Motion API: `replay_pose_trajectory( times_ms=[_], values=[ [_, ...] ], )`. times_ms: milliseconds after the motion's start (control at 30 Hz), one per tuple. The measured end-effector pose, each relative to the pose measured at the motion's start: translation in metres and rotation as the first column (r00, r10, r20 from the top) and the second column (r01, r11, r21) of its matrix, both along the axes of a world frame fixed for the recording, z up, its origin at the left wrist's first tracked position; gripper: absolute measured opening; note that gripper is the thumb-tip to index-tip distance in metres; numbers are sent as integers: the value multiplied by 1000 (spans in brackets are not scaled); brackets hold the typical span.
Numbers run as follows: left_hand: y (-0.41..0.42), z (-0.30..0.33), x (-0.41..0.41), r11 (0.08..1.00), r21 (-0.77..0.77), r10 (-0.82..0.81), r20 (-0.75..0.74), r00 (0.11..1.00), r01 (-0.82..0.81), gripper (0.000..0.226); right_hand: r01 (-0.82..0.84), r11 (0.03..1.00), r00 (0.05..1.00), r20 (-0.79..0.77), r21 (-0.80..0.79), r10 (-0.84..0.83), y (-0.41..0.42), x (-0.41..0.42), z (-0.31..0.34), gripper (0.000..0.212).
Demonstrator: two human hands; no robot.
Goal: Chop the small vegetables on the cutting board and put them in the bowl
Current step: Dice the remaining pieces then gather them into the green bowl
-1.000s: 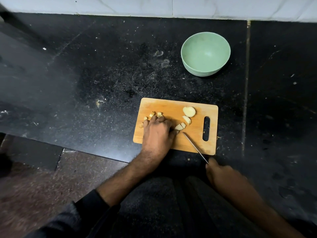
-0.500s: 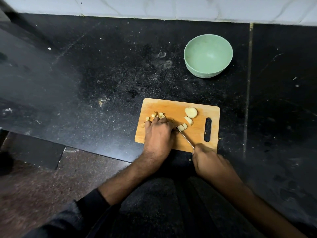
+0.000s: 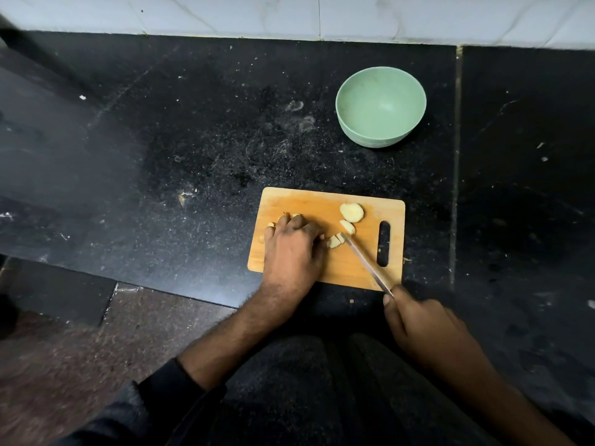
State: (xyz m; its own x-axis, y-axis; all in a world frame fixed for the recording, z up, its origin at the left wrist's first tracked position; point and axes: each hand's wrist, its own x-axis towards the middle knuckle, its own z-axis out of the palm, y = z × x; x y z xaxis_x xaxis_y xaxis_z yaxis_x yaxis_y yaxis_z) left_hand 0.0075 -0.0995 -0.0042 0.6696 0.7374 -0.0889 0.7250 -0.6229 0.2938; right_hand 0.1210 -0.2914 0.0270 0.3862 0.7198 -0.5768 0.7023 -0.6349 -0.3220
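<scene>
No readable text.
No letters, labels, brands, numbers or signs can be read anywhere; the cutting board (image 3: 322,204), bowl (image 3: 381,106), knife (image 3: 367,262), table (image 3: 193,140) and tiled wall (image 3: 289,14) are all seen unmarked.

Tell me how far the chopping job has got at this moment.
Partly done: small cut pieces lie on the cutting board. In hand: the right hand grips the knife, its tip at those pieces, while the left hand rests over more bits. Left: two larger slices remain uncut, and the green bowl is empty, so nothing has been transferred.
</scene>
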Motion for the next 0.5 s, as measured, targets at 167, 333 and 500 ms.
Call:
replay_pose_trajectory(
  times_ms=[167,333,500],
  values=[
    [-5,-3,11,986,-35,-159,54,986,161,39,91,996,996,-5,22,-91,3,9,2,32],
    [-4,-5,23,977,-11,-213,31,977,213,23,114,993,993,-16,12,-113,1,8,1,30],
    [2,-8,6,990,-18,-140,37,990,140,19,110,994,994,-14,24,-110,3,6,-2,32]
  ],
)
